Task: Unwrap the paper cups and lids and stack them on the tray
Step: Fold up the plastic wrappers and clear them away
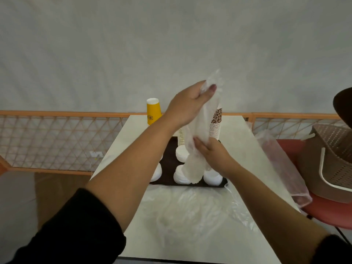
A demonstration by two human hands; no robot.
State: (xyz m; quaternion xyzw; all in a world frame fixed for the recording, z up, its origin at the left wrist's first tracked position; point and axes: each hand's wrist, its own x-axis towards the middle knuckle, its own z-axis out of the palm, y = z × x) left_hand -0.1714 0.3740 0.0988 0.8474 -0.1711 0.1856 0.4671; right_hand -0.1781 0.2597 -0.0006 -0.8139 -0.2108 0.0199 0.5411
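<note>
A clear plastic wrapper (198, 149) hangs upright over the dark tray (171, 149). My left hand (188, 105) pinches its top end. My right hand (211, 155) grips it lower down, just above the lids. On the tray stand several stacks of white lids (212, 177), a stack of leopard-print paper cups (216, 124) and another cup stack (181, 137) partly hidden by my left arm. A stack of yellow cups (153, 111) stands behind the tray at the left.
Empty clear wrappers (190, 208) lie on the white table (238, 149) in front of the tray. Another wrapper (282, 168) drapes over the table's right edge beside a red chair (327, 212) holding a brown basket (331, 162). An orange lattice railing (57, 141) runs behind.
</note>
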